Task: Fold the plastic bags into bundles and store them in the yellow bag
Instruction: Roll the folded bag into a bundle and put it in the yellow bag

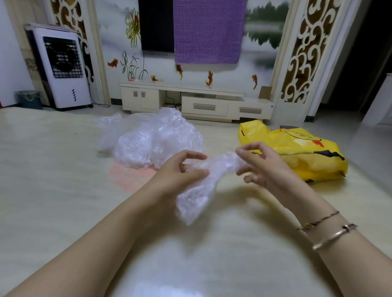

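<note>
A crumpled clear plastic bag (200, 186) stretches between my two hands above the table, its lower end hanging down and blurred. My left hand (180, 169) pinches its middle between thumb and fingers. My right hand (261, 163) holds the twisted upper end with thumb and fingertips, the other fingers spread. A heap of clear plastic bags (149, 139) lies on the table beyond my left hand. The yellow bag (303, 152) with a cartoon print lies on its side at the right, just behind my right hand.
The pale glossy table (57, 177) has a pink patch near the heap. Beyond its far edge stand a low white TV cabinet (195, 99), a white air cooler (61, 66) and a small bin (29, 99).
</note>
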`<act>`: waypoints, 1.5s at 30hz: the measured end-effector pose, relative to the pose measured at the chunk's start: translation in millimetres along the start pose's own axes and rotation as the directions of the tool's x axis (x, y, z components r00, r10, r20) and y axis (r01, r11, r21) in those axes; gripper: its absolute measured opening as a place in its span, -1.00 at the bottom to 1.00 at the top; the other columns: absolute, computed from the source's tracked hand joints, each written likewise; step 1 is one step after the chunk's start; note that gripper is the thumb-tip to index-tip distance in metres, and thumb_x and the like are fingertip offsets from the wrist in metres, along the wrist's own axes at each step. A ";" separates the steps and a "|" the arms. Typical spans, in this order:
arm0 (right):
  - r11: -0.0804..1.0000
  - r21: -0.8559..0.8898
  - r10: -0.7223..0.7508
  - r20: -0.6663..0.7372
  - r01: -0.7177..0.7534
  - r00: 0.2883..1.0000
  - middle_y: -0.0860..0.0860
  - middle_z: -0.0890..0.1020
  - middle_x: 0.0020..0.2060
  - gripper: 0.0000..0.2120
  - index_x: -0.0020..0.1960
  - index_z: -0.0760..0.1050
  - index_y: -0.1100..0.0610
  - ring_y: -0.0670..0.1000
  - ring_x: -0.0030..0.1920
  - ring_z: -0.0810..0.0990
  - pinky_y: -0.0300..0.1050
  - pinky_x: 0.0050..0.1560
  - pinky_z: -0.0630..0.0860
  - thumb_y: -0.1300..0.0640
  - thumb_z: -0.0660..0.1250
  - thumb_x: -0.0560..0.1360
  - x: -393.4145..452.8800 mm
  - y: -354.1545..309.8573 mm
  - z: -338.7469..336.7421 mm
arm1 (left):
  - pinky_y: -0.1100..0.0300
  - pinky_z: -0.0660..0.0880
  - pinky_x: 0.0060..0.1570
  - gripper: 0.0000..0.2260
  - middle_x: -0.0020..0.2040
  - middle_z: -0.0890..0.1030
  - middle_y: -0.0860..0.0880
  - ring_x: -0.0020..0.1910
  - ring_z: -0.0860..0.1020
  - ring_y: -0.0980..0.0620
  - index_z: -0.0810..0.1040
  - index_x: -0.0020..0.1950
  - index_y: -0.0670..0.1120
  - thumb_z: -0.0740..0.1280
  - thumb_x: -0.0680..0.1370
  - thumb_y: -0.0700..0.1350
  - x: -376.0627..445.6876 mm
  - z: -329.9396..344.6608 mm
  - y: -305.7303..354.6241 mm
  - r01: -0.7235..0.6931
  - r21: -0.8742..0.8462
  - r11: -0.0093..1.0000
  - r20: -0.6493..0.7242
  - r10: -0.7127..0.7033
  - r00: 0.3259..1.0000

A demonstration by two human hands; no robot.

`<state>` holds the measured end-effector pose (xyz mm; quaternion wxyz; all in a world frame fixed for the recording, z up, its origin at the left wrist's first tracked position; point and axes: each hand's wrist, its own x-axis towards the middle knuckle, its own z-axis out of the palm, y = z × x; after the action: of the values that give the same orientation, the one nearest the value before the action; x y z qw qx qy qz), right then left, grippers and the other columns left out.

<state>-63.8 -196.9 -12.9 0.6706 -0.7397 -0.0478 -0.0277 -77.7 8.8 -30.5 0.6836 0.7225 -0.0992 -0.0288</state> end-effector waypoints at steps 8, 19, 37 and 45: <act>0.344 -0.676 -0.478 0.471 0.651 0.742 -0.10 0.32 0.23 -0.43 0.27 0.27 -0.10 -0.02 0.25 0.32 -0.12 0.26 0.29 -0.09 0.38 0.31 -6.2 19.5 15.4 | 0.24 0.45 -0.35 -0.66 -0.04 0.58 -0.07 -0.24 0.58 0.05 0.41 0.26 -0.03 0.35 0.52 -0.22 15.2 -2.9 -22.5 0.034 0.052 0.998 -0.307 -0.016 0.951; 0.534 -0.574 -0.294 0.562 0.621 0.773 -0.17 0.56 -0.13 -0.88 -0.07 0.53 0.00 -0.13 0.04 0.46 -0.16 0.07 0.42 0.14 0.37 0.41 -16.6 12.0 18.7 | 0.39 0.39 -0.18 -0.66 0.06 0.52 0.08 -0.08 0.48 0.22 0.46 0.18 -0.02 0.39 0.46 -0.26 8.5 -6.4 -10.7 -0.156 0.424 0.892 -0.287 0.296 0.911; 0.735 -0.636 -0.175 0.155 0.234 0.972 -0.08 0.50 -0.47 -0.75 -0.35 0.48 0.11 -0.17 -0.45 0.37 -0.29 -0.39 0.28 0.07 0.37 0.47 5.2 34.1 26.7 | 0.24 0.36 -0.28 -0.71 -0.20 0.59 0.06 -0.26 0.51 0.16 0.50 0.08 -0.03 0.36 0.51 0.14 5.0 -6.6 -8.4 0.135 0.556 0.820 -0.103 -0.094 0.990; 0.690 -0.584 -0.345 0.255 0.428 0.903 -0.12 0.48 -0.23 -0.89 -0.18 0.39 -0.01 -0.14 -0.23 0.39 -0.38 -0.22 0.31 0.15 0.31 0.37 -1.4 25.9 27.9 | 0.25 0.38 -0.31 -0.77 -0.09 0.65 -0.04 -0.27 0.52 0.10 0.48 0.12 -0.05 0.39 0.49 -0.13 8.4 -4.7 -14.2 0.145 0.529 0.836 -0.152 -0.075 0.986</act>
<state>-63.0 -171.7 -41.4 0.3600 -0.8932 -0.2323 -0.1362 -67.1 12.5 -43.5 0.4555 0.8900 -0.0185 0.0060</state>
